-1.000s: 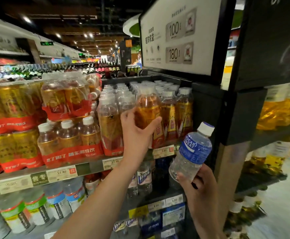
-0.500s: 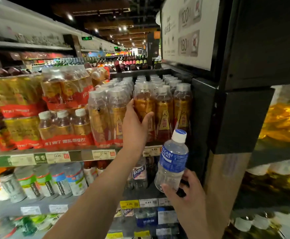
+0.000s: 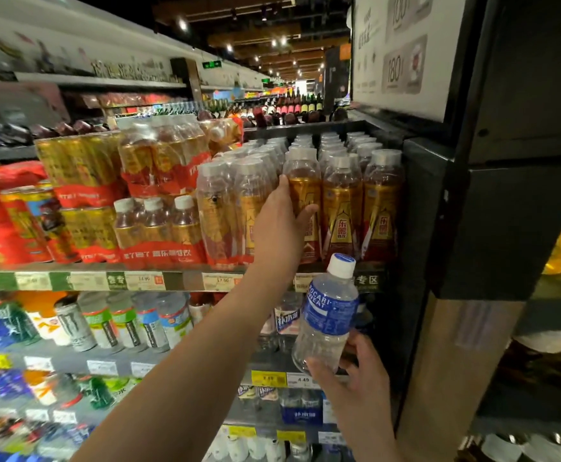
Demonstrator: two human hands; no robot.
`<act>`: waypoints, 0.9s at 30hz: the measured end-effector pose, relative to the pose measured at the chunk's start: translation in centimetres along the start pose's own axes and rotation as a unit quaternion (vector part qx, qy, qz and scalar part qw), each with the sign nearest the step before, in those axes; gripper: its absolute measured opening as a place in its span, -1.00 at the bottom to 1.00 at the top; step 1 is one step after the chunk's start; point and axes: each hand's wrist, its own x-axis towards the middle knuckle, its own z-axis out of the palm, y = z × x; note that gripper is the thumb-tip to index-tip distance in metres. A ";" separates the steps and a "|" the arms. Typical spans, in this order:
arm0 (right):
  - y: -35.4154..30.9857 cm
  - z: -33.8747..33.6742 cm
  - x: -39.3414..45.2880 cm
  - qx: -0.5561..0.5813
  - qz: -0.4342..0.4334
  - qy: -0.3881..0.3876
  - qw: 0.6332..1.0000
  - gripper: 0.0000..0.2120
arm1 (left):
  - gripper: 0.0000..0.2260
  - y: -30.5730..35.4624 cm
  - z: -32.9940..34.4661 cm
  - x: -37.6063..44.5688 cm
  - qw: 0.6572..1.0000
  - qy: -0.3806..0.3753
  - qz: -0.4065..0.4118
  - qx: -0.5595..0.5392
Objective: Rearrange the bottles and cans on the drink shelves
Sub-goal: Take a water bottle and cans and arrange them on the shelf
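Amber bottle (image 3: 304, 208) gripped by left hand (image 3: 280, 228); right hand (image 3: 355, 375) holds Pocari bottle (image 3: 327, 315)

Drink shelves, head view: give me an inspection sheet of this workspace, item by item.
Surface: upper shelf edged with price tags; a lower shelf below it, also tagged.
Job's things: amber bottle upright in the front row of the upper shelf; Pocari Sweat bottle held tilted in front of the lower shelf, off any shelf.
Clutter: shrink-wrapped packs and gold cans to the left; mixed bottles on the lower shelf.
Grippers: left hand grips the amber bottle; right hand holds the Pocari Sweat bottle at its base.
Cables: nothing seen.
Surroundings: black cabinet at right, white sign above, aisle with ceiling lights behind.
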 end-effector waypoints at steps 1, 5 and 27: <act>0.1 0.1 0.0 -0.002 0.000 -0.001 1.000 -0.50 | -0.39 0.0 0.0 0.1 1.000 -0.005 0.005 0.010; 0.0 0.3 -0.1 0.003 0.001 0.006 1.000 -0.51 | -0.30 -0.1 -0.4 0.1 0.999 -0.023 0.018 0.019; 3.7 2.2 0.0 -0.128 -0.010 0.084 0.988 -0.60 | -0.94 -6.8 -1.8 -6.0 0.975 -0.026 0.045 -0.217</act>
